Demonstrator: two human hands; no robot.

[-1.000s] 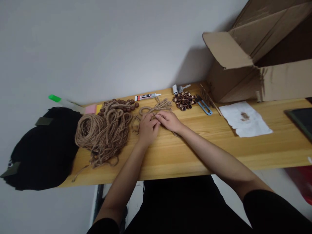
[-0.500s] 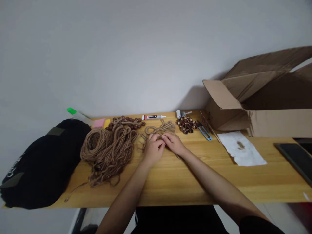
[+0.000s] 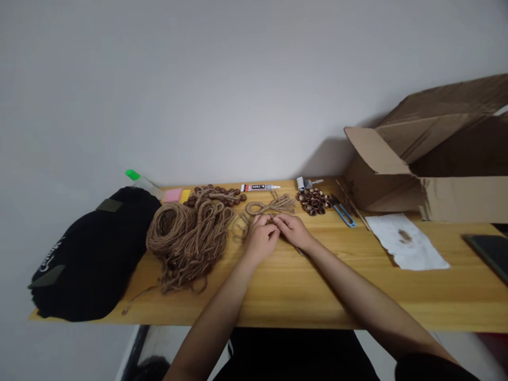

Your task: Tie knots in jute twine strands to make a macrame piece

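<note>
My left hand (image 3: 262, 238) and my right hand (image 3: 292, 230) meet at the middle of the table, fingers closed around a brown cord (image 3: 241, 228). Most of the held stretch is hidden under the fingers; loose ends show left of my left hand and below my right wrist. Just beyond the hands lies a looped, tied cord bundle (image 3: 273, 205) with a frayed end. Left of them sits a large heap of brown cord (image 3: 194, 248), part of it wound in a coil (image 3: 170, 227).
Behind are brown beads (image 3: 222, 197), a glue tube (image 3: 260, 187) and sticky notes (image 3: 172, 195). To the right lie small brown rings (image 3: 313, 201), blue thread snips (image 3: 343, 213), a stained tissue (image 3: 408, 243) and an open cardboard box (image 3: 464, 196). A black bag (image 3: 99, 259) stands left.
The whole view has shifted, so everything appears a little further right. Both hands stay together on the cord, with only slight finger movement.
</note>
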